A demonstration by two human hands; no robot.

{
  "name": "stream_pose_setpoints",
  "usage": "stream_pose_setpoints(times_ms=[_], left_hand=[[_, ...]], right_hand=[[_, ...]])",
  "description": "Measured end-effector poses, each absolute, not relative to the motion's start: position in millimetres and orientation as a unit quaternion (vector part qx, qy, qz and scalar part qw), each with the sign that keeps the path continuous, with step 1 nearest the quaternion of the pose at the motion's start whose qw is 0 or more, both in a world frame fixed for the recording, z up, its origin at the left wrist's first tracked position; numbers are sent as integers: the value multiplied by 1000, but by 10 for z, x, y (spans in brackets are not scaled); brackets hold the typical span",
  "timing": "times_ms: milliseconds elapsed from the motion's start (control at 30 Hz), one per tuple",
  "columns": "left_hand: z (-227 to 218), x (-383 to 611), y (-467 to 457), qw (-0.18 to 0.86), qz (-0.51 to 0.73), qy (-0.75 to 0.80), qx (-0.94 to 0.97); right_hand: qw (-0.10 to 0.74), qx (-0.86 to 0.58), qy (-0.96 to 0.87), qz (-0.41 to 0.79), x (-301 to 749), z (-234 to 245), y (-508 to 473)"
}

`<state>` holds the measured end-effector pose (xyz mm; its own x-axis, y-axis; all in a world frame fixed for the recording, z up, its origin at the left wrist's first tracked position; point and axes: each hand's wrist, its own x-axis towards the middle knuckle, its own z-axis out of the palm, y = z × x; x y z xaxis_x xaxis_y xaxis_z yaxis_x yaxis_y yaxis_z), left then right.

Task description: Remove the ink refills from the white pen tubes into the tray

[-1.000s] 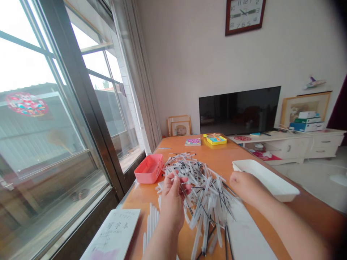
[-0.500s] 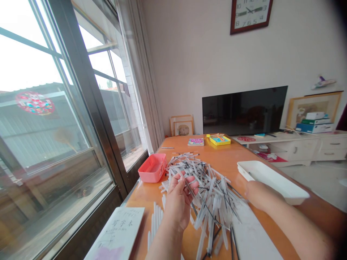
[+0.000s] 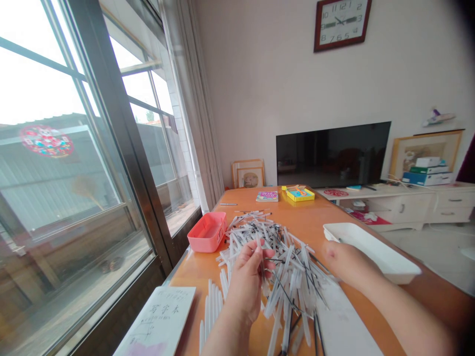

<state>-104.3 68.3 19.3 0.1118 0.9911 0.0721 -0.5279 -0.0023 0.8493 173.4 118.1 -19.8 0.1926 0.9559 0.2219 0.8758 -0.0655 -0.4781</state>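
A big heap of clear pen barrels and thin black refills (image 3: pixel 282 262) covers the orange table (image 3: pixel 315 217). My left hand (image 3: pixel 247 279) hovers over the near left side of the heap, fingers curled round one clear pen barrel (image 3: pixel 260 257) with a thin refill sticking out toward the right. My right hand (image 3: pixel 347 262) rests at the heap's right edge, next to a white tray (image 3: pixel 374 249); it looks closed like a fist and its fingers do not show. A row of clear barrels (image 3: pixel 211 306) lies on the table left of my left wrist.
A pink box (image 3: pixel 207 231) stands left of the heap by the window. A white exercise book (image 3: pixel 156 321) lies at the near left corner. A small book (image 3: pixel 266 196) and a yellow box (image 3: pixel 299 193) sit at the table's far end, before a television.
My left hand has drifted slightly right and nearer with the barrel still in its fingers. My right hand has shifted a little along the heap's edge. The camera view moved slightly.
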Motion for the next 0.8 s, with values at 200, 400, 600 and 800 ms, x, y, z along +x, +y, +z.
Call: stream_pose_setpoints(times_ms=[200,400,600,800], left_hand=[[227,-957,574,613,512,339,497],[249,-896,489,589,475,341,559],[273,-875,479,577,460,345,580],[264,-874,497,570,455,346,590]], right_hand=[[463,-531,-623,340,1235,332,892],[491,-462,-618,403,1100,544,668],[459,-466,-638,407,1114,516,666],[444,-446,-662,408,1074,535,632]])
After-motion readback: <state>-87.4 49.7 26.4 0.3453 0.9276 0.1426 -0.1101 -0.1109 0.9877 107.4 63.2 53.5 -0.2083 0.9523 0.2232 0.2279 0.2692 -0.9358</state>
